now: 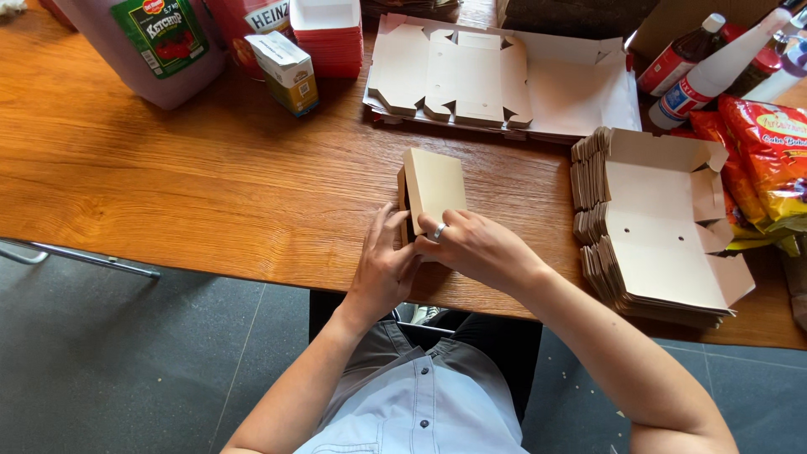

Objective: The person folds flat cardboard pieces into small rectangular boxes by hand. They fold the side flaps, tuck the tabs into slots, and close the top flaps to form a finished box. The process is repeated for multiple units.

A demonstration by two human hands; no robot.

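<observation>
A small brown cardboard box (433,183) stands folded up on the wooden table (210,185), near its front edge. My left hand (382,269) presses against the box's near left side, fingers spread upward along it. My right hand (475,248), with a ring on one finger, grips the box's near end from the right, fingers curled over the edge. Both hands hold the box together.
A stack of half-folded brown boxes (664,227) lies at the right. Flat white box blanks (496,76) lie at the back. A large ketchup jug (155,46), a small carton (286,71), red trays (329,34), sauce bottles (698,71) and snack bags (769,160) line the far side.
</observation>
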